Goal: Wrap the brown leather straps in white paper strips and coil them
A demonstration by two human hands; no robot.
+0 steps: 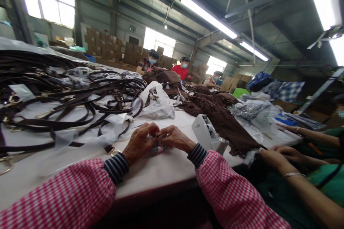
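Observation:
My left hand (141,142) and my right hand (176,138) meet above the white tabletop (161,170), fingers closed in a pinch. Between their fingertips sits a small greyish, plastic-looking piece (154,147), mostly covered by the fingers, so its kind is unclear. To the left lie many dark brown straps (77,111) with gold-coloured metal fittings, some partly wrapped in clear plastic. A white plastic bag (158,102) rests just beyond my hands. Right of my right hand stands a pale grey tabletop device (204,131).
Brown fabric pieces (225,123) are heaped along the table's middle and right. At the right, a co-worker's hands (276,155) touch the end of one. Several people work across the table, with stacked cartons (103,44) behind. Clear plastic (258,116) lies at the right.

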